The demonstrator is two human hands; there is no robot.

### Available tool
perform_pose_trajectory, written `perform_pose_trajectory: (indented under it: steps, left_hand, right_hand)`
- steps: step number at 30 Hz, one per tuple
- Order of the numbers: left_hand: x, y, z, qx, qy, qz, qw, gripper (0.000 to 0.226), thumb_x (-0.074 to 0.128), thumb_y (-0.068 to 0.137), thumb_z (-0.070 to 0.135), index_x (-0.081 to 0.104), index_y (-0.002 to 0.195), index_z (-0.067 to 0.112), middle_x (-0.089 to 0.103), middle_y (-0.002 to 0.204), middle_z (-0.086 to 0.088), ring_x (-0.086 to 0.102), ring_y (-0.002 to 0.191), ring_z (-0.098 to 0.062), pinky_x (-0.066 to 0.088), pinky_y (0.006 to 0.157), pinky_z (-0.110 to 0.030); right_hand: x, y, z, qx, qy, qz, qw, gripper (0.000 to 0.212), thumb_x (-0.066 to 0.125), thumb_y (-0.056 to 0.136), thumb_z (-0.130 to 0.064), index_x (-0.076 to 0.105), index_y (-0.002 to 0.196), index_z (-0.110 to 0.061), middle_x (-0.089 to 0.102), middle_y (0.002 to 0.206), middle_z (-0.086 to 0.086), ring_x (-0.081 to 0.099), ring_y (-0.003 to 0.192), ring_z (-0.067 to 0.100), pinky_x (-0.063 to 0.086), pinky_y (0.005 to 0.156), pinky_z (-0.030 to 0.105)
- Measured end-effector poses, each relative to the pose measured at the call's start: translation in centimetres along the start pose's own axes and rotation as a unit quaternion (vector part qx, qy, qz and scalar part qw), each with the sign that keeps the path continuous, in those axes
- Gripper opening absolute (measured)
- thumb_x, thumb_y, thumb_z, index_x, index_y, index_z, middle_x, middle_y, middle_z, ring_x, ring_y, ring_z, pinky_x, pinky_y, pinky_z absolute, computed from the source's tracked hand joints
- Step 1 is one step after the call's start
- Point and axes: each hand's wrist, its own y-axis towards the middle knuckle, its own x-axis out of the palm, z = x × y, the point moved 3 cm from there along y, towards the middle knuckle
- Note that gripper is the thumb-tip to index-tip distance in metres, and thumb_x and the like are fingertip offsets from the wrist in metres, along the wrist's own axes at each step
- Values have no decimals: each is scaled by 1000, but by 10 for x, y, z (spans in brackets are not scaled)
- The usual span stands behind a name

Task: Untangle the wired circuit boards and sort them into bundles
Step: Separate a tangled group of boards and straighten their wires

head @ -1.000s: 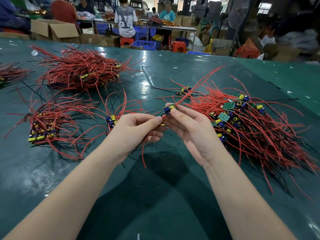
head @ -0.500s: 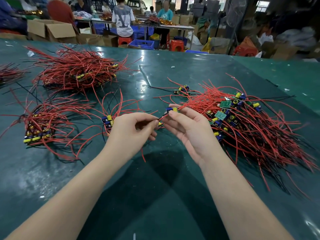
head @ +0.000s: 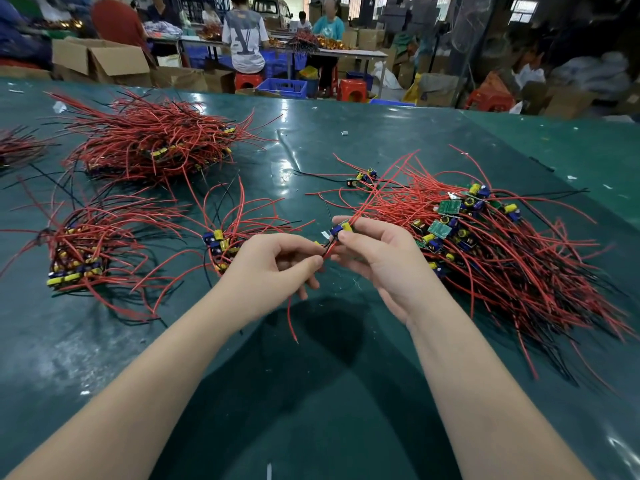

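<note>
Behind the green table (head: 329,393) lies a busy workshop with cardboard boxes (head: 100,64), blue crates (head: 282,87) and seated workers (head: 244,36). On the table's right spreads the largest tangle of red-wired circuit boards (head: 485,244); a big sorted pile (head: 152,147) sits far left, a bundle (head: 78,251) nearer on the left, and a small bundle (head: 225,237) just beside the left hand (head: 273,268). That hand pinches red and black wires (head: 329,250) between thumb and forefinger. The right hand (head: 377,258) grips a small board (head: 341,227) with blue and yellow parts at its fingertips, probably the board those wires belong to.
</note>
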Motion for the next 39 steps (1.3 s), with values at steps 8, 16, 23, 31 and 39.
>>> perform_pose_trajectory:
  steps: [8, 16, 23, 31, 39]
  left_hand:
    - [-5, -1, 2, 31, 24, 26, 999, 24, 62, 89, -3, 70, 82, 18, 65, 60, 7, 53, 45, -2, 43, 48, -15]
    - [-4, -1, 1, 50, 56, 39, 996, 25, 64, 87, -2, 71, 83, 22, 66, 67, 5, 56, 48, -2, 43, 47, -15]
    - [-6, 0, 0, 41, 48, 21, 998, 20, 65, 88, 4, 72, 78, 20, 67, 64, 4, 60, 54, -6, 47, 52, -18]
    - [-9, 1, -1, 12, 28, 10, 999, 14, 64, 90, 9, 74, 81, 10, 65, 61, 4, 57, 52, -8, 47, 53, -18]
    - [-4, -2, 9, 94, 23, -12, 995, 17, 63, 89, 6, 72, 82, 19, 63, 67, 5, 60, 57, -8, 50, 59, -19]
  right_hand:
    - [0, 1, 2, 4, -43, -49, 998, 20, 54, 93, -2, 68, 101, -15, 68, 92, 4, 63, 87, 14, 50, 91, 34]
    - [0, 2, 2, 4, -16, -46, 999, 20, 51, 95, -2, 66, 104, -11, 67, 88, 6, 64, 78, 13, 52, 88, 32]
    - [-6, 5, 0, -11, -2, -4, 1000, 22, 52, 94, 1, 65, 105, -12, 66, 86, 4, 63, 74, 10, 52, 88, 32]
    - [-10, 5, -6, -12, 106, 7, 994, 26, 45, 95, 6, 60, 112, -7, 60, 89, 8, 65, 73, 16, 58, 77, 26]
    - [-9, 6, -8, 3, 138, 10, 990, 26, 42, 97, 6, 57, 115, -5, 56, 88, 10, 67, 68, 14, 57, 67, 24]
